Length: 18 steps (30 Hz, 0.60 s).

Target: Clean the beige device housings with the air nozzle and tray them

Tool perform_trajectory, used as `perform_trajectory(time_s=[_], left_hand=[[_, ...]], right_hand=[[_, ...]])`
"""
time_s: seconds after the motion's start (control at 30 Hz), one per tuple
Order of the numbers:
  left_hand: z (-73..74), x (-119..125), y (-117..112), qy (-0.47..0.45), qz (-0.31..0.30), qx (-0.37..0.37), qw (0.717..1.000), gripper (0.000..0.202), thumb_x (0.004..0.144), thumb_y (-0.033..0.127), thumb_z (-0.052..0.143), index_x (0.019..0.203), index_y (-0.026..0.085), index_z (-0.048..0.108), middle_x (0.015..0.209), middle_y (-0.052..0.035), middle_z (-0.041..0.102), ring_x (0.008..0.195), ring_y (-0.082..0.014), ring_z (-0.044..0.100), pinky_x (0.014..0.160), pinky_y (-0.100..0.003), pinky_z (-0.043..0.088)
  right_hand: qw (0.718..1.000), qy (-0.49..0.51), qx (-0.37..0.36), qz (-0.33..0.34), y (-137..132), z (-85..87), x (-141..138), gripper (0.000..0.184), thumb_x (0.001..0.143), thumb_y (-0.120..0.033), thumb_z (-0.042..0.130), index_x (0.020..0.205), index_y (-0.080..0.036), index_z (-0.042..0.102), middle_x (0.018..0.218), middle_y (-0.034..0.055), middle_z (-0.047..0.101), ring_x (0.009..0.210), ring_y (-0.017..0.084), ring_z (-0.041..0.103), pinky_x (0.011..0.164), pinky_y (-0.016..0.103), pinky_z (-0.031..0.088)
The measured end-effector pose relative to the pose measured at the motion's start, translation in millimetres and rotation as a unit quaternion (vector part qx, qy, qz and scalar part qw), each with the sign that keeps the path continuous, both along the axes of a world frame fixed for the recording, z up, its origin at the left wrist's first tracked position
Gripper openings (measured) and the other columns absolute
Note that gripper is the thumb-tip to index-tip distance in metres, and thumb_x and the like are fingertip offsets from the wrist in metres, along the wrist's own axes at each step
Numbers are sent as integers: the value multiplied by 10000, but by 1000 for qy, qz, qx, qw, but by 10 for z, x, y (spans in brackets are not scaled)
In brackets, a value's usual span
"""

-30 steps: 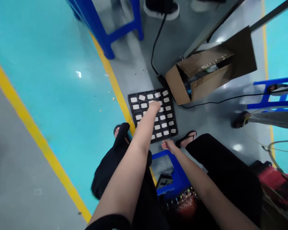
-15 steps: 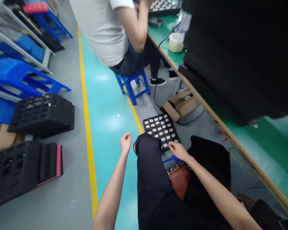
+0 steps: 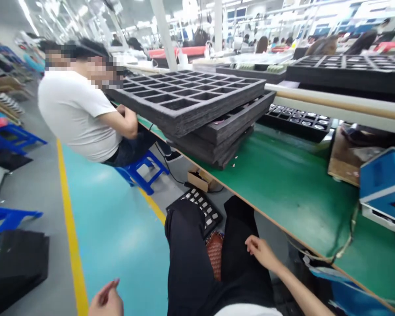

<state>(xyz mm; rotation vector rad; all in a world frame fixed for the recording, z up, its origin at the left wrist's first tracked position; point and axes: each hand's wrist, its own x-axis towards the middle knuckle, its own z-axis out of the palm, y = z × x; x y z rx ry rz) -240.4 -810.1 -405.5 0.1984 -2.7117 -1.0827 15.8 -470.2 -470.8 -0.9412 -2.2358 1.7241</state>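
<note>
My left hand (image 3: 107,300) is low at the bottom left, out over the turquoise floor, with its fingers curled together; I see nothing in it. My right hand (image 3: 260,251) hovers by my right thigh near the table edge, fingers loosely bent inward and no object visible in them. Below, past my knees, a black foam tray (image 3: 210,223) with white pieces in its cells lies near the floor, partly hidden by my left knee. Between my legs shows a woven reddish-brown bag (image 3: 214,256).
The green table (image 3: 283,184) runs along my right, bearing a stack of black gridded foam trays (image 3: 184,109) and a blue machine (image 3: 386,188). A person in a white shirt (image 3: 75,109) sits on a blue stool (image 3: 145,173) ahead. A cardboard box (image 3: 199,179) is under the table.
The view has lifted and swung right, bringing the tabletop and hall into sight. My right hand has drawn back from the white-pieced tray to beside my thigh; my left hand appears lower.
</note>
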Motion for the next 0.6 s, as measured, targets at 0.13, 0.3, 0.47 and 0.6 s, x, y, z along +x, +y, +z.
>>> perform_trajectory(time_s=[0.13, 0.3, 0.47, 0.6], left_hand=[[529, -213, 831, 78, -130, 16, 988, 283, 744, 338, 457, 987, 327, 602, 1062, -6, 670, 1037, -273, 621, 895, -400, 486], [1835, -206, 1686, 366, -302, -8, 880, 437, 784, 214, 522, 1204, 331, 508, 1165, -30, 587, 1123, -253, 546, 1009, -387, 398], [2854, -421, 2349, 472, -395, -111, 780, 627, 758, 175, 548, 1354, 225, 363, 1337, -93, 463, 1258, -278, 400, 1078, -406, 296], [3187, -665, 2605, 460, -409, -259, 744, 531, 743, 123, 500, 1273, 141, 481, 1164, -126, 574, 1102, -288, 514, 970, -390, 386]], right_hand=[[974, -52, 195, 104, -39, 224, 63, 237, 847, -240, 372, 807, -244, 606, 725, 34, 656, 680, 197, 617, 609, 277, 370], [962, -47, 249, 106, -26, 400, 166, 266, 869, -225, 334, 863, -261, 597, 783, 51, 671, 738, 222, 636, 633, 291, 378], [956, -57, 279, 74, -42, 554, 249, 254, 871, -225, 347, 904, -261, 596, 779, 41, 682, 747, 210, 653, 674, 291, 403], [949, -47, 311, 22, -96, 639, 329, 258, 865, -174, 350, 926, -252, 588, 759, 8, 688, 719, 190, 669, 658, 267, 417]])
